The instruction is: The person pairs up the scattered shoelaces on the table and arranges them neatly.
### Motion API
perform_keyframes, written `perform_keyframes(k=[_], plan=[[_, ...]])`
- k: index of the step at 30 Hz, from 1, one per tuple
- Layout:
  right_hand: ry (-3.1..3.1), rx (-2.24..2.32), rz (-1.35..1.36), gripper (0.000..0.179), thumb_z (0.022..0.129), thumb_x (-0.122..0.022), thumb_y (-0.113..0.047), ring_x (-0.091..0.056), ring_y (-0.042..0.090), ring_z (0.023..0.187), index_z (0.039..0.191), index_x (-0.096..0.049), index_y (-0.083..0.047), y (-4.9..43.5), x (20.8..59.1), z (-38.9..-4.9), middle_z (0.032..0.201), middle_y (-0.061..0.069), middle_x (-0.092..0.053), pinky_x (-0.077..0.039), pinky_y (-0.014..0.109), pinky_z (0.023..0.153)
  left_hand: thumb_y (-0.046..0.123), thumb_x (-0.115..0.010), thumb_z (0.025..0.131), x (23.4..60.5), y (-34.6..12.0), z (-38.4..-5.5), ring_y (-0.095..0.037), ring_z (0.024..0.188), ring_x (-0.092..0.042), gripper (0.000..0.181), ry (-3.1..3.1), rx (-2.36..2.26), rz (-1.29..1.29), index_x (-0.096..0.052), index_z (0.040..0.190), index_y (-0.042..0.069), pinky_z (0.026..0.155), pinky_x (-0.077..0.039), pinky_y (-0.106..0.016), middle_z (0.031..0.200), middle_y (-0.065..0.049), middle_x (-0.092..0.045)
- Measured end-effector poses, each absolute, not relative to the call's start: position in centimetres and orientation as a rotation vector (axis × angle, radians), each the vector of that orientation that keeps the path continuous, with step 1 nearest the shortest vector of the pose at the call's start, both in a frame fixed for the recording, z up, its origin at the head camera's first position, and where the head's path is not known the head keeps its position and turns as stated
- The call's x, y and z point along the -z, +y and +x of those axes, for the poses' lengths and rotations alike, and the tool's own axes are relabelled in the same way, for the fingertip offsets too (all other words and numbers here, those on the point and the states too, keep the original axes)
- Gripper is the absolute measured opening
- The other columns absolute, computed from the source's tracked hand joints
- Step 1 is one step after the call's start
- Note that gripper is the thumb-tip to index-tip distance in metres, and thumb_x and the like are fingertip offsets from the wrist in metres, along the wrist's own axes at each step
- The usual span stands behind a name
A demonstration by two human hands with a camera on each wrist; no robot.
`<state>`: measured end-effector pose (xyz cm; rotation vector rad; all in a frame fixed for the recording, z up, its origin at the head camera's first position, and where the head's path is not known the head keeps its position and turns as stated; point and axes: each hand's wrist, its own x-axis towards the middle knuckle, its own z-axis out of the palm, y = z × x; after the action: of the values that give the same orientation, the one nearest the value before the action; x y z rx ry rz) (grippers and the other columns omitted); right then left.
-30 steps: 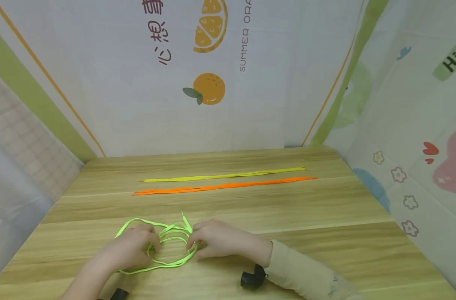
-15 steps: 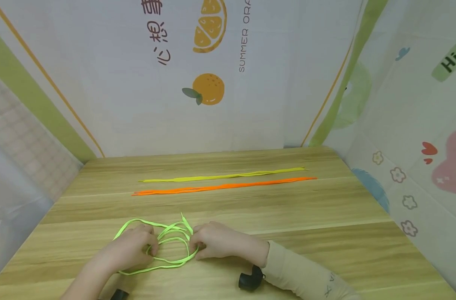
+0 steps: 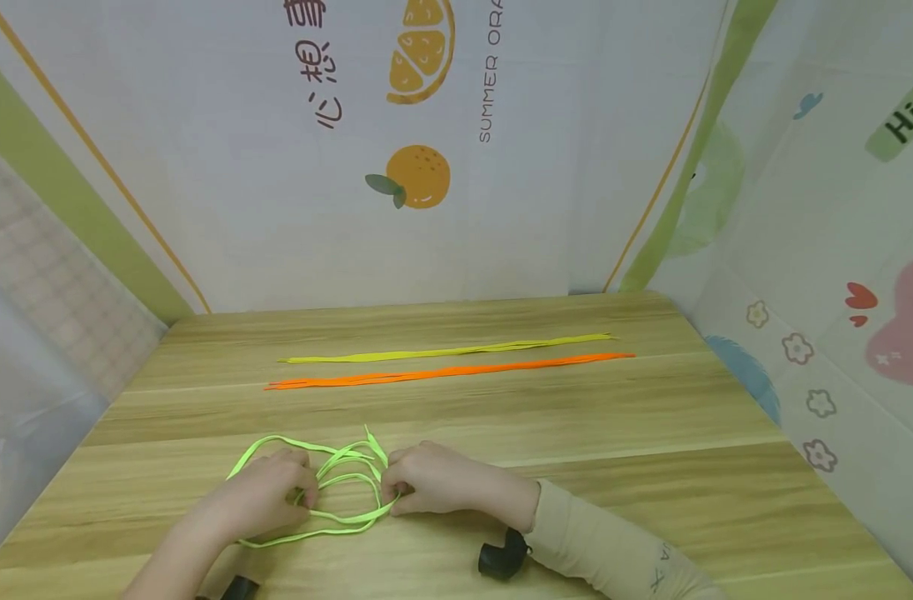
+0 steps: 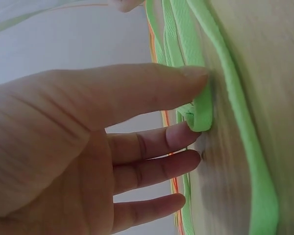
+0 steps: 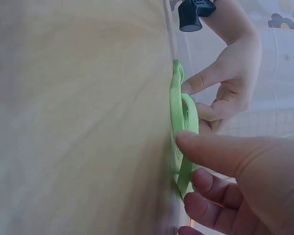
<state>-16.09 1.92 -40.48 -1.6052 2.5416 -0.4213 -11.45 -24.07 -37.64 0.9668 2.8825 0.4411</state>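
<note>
A bright green flat shoelace (image 3: 396, 335) would be misplaced there, so its loops (image 3: 278, 438) are marked nearer the front left of the table, lying in a loose coil. My left hand (image 3: 265, 496) pinches the coil's left side; in the left wrist view its thumb and index finger meet at a bend of the lace (image 4: 263, 210), the other fingers extended. At the coil's right side my right hand (image 3: 437, 479) pinches the lace (image 5: 176, 112) between thumb and fingertips, close over the tabletop. A tip of the lace sticks out toward the back beside the right hand.
Farther back on the wooden table (image 3: 576, 425) lie a yellow shoelace (image 3: 381, 357) and an orange shoelace (image 3: 456, 372), both stretched out side by side. Printed cloth (image 3: 276, 233) hangs behind the table. A black fitting (image 3: 504, 558) sits under the right wrist.
My right hand has shifted very slightly to the right with its part of the green lace. The left hand stays nearly in place.
</note>
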Motion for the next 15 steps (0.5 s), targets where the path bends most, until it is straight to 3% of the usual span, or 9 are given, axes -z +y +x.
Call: perform_keyframes(k=[15], plan=[[2.502, 0.532, -1.615, 0.009, 0.086, -0.073, -0.026, -0.045, -0.008, 0.069, 0.086, -0.067, -0.021, 2.17, 40.69, -16.49, 0.08, -0.016, -0.049, -0.036, 0.007, 0.064, 0.001, -0.067, 0.066, 37.44, -24.03, -11.92, -0.003, 0.065, -0.039, 0.03, 2.894, -0.597, 1.102, -0.052, 0.066, 0.027, 0.056, -0.037, -0.022, 0.084, 0.013, -0.042]])
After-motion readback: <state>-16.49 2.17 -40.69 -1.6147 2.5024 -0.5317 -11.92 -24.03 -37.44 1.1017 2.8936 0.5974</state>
